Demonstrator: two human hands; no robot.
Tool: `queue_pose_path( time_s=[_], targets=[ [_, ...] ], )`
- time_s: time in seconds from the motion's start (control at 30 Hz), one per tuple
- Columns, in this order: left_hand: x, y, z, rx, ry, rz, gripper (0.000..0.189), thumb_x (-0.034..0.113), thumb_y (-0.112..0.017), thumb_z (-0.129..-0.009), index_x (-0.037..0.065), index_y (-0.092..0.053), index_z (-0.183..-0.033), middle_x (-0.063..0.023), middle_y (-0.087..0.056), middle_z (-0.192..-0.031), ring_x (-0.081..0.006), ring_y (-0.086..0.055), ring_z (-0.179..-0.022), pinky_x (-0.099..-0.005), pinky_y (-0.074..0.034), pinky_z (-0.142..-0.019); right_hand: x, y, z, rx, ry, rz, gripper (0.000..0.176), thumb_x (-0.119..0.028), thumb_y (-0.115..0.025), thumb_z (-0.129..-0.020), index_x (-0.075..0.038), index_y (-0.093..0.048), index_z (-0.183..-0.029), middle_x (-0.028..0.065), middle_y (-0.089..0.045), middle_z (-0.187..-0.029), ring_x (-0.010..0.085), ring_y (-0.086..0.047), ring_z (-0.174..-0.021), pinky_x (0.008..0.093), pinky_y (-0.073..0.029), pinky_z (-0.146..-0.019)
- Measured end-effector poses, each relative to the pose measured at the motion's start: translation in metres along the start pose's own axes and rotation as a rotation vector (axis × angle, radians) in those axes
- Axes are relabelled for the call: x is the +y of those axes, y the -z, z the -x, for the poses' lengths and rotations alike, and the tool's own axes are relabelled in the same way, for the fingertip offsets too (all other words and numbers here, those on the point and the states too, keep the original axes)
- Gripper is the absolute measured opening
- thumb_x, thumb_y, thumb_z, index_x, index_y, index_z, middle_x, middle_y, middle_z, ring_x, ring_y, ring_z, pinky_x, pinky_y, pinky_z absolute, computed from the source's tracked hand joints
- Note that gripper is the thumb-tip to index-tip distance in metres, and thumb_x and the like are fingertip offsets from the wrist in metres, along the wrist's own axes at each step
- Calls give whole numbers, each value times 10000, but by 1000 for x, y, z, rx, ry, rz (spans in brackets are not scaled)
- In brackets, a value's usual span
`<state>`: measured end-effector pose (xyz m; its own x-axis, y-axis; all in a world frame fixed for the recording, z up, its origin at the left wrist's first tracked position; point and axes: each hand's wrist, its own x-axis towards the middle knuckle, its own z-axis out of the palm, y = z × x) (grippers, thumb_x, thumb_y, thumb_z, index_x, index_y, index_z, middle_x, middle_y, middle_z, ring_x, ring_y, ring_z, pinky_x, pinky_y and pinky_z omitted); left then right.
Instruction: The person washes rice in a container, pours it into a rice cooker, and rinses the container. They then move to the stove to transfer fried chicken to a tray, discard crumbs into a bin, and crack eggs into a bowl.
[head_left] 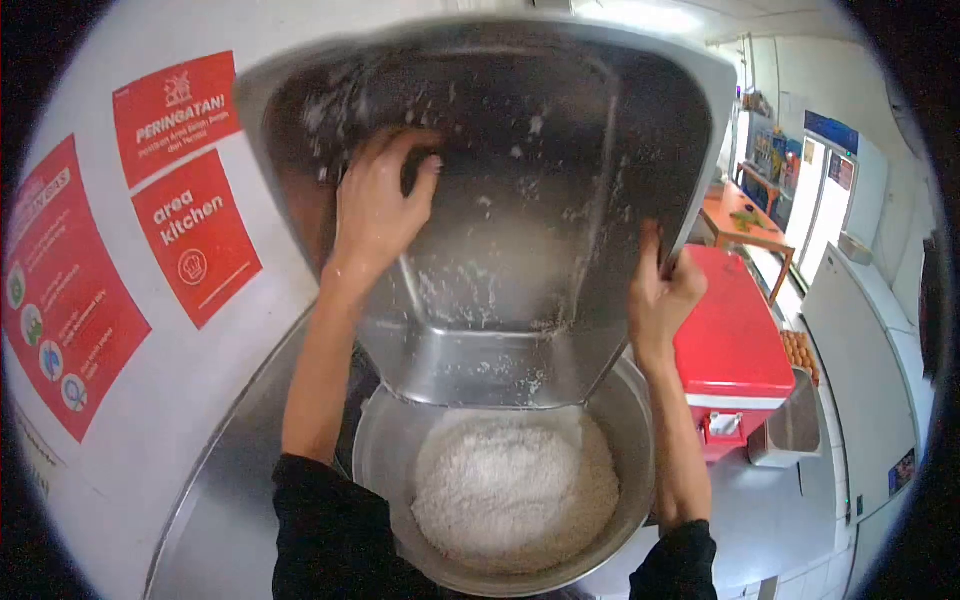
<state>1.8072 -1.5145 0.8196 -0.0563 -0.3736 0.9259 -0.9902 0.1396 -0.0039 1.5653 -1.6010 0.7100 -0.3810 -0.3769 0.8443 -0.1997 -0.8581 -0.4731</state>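
A large metal tray (480,365) is tipped up over a round metal pot (375,450), its inside facing me with white grains stuck to it. My right hand (665,295) grips the tray's right rim. Inside the tray, my left hand (385,195) is at the upper left, fingers curled and thumb apart, holding nothing visible. Below the tray's lower edge, a heap of white grains (510,490) lies in the pot.
A red cooler box (735,330) stands right of the pot, with a smaller metal container (793,430) beside it. Eggs (799,355) lie behind. Red posters (195,235) hang on the left wall. An orange table (745,220) is farther back.
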Motion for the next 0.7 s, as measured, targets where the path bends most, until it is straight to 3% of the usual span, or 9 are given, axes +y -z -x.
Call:
queue_pose_path(
  time_s=[0.07,0.23,0.33,0.4,0.53,0.63,0.7],
  targets=[
    [-6,-11,-4,5,-62,-43,266,178,-601,-809,86,-640,-1056,-130,-610,-1116,-346,-559,-1050,-408,-449,-913,2,-2,-8,11,-61,-43,370,-185,-656,-880,-1,-524,-587,-59,-342,-488,31,-280,-485,272,-184,-418],
    [6,-15,-12,63,-142,-45,316,177,-608,-798,81,-610,-1099,-125,-589,-1142,-348,-528,-1080,-425,-438,-917,-26,11,-40,91,221,-33,382,-141,-629,-903,-46,-524,-547,-63,-413,-469,13,-312,-463,219,-198,-423],
    [15,-14,-29,214,-264,-116,339,187,-609,-793,70,-593,-1111,-144,-577,-1155,-355,-522,-1085,-442,-435,-916,-22,23,-47,112,389,65,320,-111,-655,-879,-31,-578,-578,-60,-437,-469,16,-315,-454,219,-204,-419],
    [8,-15,-44,353,-342,-321,451,192,-599,-796,49,-527,-1218,-180,-498,-1273,-375,-488,-1126,-468,-402,-960,-26,31,-47,102,488,135,306,-106,-660,-874,-25,-589,-588,-56,-470,-484,14,-332,-458,212,-210,-423],
    [7,-28,-34,331,-225,-395,490,231,-587,-831,29,-480,-1264,-238,-488,-1266,-393,-494,-1140,-474,-419,-967,-31,37,-38,76,381,159,279,-101,-658,-873,-19,-609,-611,-40,-501,-497,11,-352,-466,206,-223,-428],
    [2,-43,1,346,-238,-452,571,192,-585,-802,17,-425,-1322,-228,-382,-1371,-403,-423,-1201,-500,-329,-1030,-36,38,-37,74,356,135,247,-102,-648,-879,-11,-631,-650,-37,-495,-496,6,-364,-474,196,-231,-435],
    [3,-47,20,236,-169,-423,670,205,-569,-810,-15,-312,-1389,-252,-282,-1431,-417,-341,-1275,-513,-249,-1085,-37,34,-36,46,250,48,238,-124,-649,-882,0,-638,-680,-41,-480,-484,7,-358,-468,199,-230,-433]
  ],
)
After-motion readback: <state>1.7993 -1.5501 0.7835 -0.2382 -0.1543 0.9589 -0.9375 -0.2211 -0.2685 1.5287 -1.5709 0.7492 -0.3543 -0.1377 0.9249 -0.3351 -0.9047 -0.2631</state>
